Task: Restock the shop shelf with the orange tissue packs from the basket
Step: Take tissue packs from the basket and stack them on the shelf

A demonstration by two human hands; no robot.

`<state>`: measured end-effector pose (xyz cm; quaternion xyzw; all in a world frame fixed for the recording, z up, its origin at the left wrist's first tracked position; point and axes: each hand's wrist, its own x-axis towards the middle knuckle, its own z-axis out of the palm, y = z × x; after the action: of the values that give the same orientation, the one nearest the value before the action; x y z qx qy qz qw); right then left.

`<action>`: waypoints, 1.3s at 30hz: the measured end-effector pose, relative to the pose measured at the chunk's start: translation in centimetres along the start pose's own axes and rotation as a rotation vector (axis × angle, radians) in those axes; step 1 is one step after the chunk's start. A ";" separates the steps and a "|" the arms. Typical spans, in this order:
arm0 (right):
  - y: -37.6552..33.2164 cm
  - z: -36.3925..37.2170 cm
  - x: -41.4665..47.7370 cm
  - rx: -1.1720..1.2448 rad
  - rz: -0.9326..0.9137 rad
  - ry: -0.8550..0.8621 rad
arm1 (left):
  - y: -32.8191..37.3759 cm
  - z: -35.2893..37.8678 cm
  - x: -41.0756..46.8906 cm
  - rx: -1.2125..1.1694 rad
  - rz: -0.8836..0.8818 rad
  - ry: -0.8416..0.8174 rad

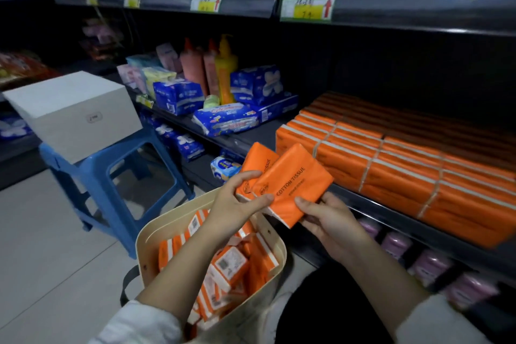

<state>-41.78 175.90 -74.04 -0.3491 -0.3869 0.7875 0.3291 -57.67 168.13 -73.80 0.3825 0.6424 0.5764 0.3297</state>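
Head view: two glossy, soft-cornered orange tissue packs (293, 184) overlap just above the cream, smooth-walled basket (152, 234). The left hand (237, 204) pinches their lower left edges and the right hand (329, 218) grips the nearer one's bottom corner. Flat banded orange stacks (391, 165) fill the dark shelf (251, 135) at right, with bare shelf just left of them

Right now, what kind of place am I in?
Likely a small shop aisle: price tags hang on the shelf edges, orange tissue packs lie stacked in rows on a shelf, and blue packs of other goods sit further along it.
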 end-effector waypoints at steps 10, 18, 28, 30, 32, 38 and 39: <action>-7.1 -7.5 -5.2 -0.407 -0.296 0.014 | 5.0 4.8 -0.8 0.247 0.246 -0.242; -10.5 -15.2 -9.8 -0.516 -0.350 0.050 | 7.7 12.9 -1.0 0.314 0.347 -0.454; -13.3 -27.6 -14.7 -0.146 -0.436 0.435 | 7.8 21.7 -0.8 0.220 0.271 -0.474; -13.8 -30.3 -15.0 -0.107 -0.448 0.562 | 7.9 22.7 -0.7 0.221 0.264 -0.492; -13.9 -32.5 -14.8 -0.132 -0.428 0.728 | 7.8 23.5 -0.5 0.220 0.259 -0.511; -13.6 -35.1 -11.9 -0.250 -0.374 0.924 | 6.9 25.3 0.7 0.317 0.204 -0.479; -13.7 -35.2 -11.2 -0.260 -0.373 0.922 | 6.8 25.5 0.8 0.310 0.201 -0.473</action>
<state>-4.01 187.06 -75.33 -0.6233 -0.3521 0.4249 0.5541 -35.26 181.59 -70.00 0.6136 0.5872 0.3961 0.3491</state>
